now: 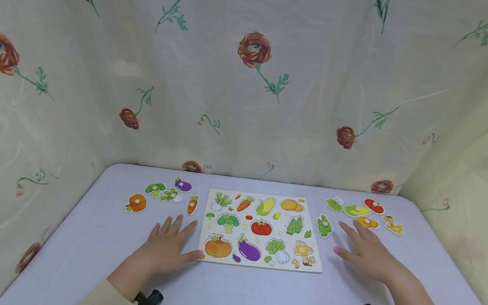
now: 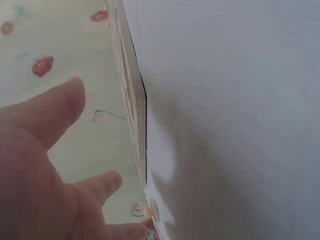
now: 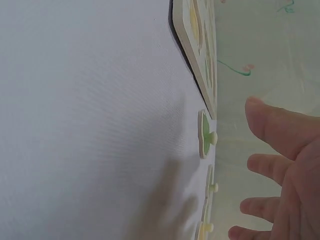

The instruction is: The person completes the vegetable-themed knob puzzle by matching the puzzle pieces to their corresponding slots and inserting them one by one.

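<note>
A white wooden vegetable puzzle board [image 1: 257, 264] lies mid-table, with pictured vegetable shapes across it. My left hand [image 1: 164, 245] is spread over the table at its left, fingers apart and holding nothing; the thumb tip overlaps the board's near left corner in the head view. To the right of the board is my right hand [image 1: 366, 250], fingers extended and nothing in them. Its fingertips are nearest the green pea-pod-like piece [image 1: 324, 226] and the potato piece [image 1: 367, 223]. In the right wrist view, a green piece [image 3: 206, 135] with a small knob lies by the board's edge.
Left of the board lie a pumpkin [image 1: 137, 203], broccoli [image 1: 155, 190], radish [image 1: 172, 195], eggplant [image 1: 183, 185] and carrot piece [image 1: 193, 204]. On the right are cabbage [image 1: 334, 204], corn [image 1: 356, 210], tomato [image 1: 374, 206] and mushroom pieces [image 1: 393, 225]. Flowered cloth [image 1: 297, 142] walls the table.
</note>
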Action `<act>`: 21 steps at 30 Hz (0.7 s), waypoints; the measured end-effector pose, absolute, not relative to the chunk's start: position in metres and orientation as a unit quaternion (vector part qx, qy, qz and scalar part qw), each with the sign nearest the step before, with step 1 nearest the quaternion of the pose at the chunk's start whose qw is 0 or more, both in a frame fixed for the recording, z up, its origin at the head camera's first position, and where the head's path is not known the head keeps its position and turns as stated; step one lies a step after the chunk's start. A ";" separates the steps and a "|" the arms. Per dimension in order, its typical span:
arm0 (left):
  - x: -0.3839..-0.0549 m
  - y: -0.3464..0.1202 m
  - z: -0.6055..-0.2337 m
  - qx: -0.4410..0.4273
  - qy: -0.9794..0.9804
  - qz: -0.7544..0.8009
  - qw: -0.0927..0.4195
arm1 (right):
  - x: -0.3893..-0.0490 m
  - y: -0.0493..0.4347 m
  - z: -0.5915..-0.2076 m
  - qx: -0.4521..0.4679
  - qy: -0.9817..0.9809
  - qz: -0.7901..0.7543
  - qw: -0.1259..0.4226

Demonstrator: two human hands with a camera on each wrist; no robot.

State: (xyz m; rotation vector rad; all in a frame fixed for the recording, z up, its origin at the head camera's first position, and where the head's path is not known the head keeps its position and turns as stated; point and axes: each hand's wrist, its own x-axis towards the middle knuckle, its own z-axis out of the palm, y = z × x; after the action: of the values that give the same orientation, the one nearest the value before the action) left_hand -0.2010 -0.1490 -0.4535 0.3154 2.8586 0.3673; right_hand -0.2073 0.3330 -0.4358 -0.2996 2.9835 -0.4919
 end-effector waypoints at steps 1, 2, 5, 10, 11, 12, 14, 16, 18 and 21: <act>-0.201 -0.149 -0.453 0.108 0.979 0.125 0.123 | -0.208 0.332 -0.435 -0.098 0.980 -0.166 0.055; -0.202 -0.148 -0.453 0.106 0.978 0.126 0.125 | -0.210 0.332 -0.435 -0.097 0.979 -0.170 0.057; -0.203 -0.146 -0.452 0.105 0.977 0.130 0.129 | -0.213 0.331 -0.434 -0.098 0.977 -0.177 0.062; -0.206 -0.144 -0.451 0.107 0.975 0.139 0.136 | -0.220 0.329 -0.436 -0.104 0.976 -0.184 0.055; -0.207 -0.144 -0.451 0.108 0.975 0.140 0.137 | -0.221 0.328 -0.436 -0.104 0.975 -0.187 0.053; -0.207 -0.143 -0.450 0.109 0.974 0.141 0.139 | -0.222 0.328 -0.436 -0.104 0.975 -0.191 0.052; -0.207 -0.143 -0.450 0.109 0.973 0.143 0.143 | -0.225 0.326 -0.436 -0.101 0.974 -0.197 0.051; -0.207 -0.143 -0.450 0.110 0.972 0.146 0.145 | -0.228 0.325 -0.436 -0.100 0.974 -0.198 0.050; -0.207 -0.142 -0.449 0.108 0.972 0.149 0.149 | -0.231 0.323 -0.436 -0.097 0.974 -0.200 0.050; -0.208 -0.141 -0.449 0.107 0.971 0.152 0.152 | -0.234 0.322 -0.437 -0.095 0.973 -0.203 0.047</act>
State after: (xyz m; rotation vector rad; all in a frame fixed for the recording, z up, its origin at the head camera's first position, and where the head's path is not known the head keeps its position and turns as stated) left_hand -0.2075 -0.1411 -0.4488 0.3066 2.7861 0.4356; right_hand -0.2341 0.3220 -0.4371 -0.2910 2.9692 -0.6181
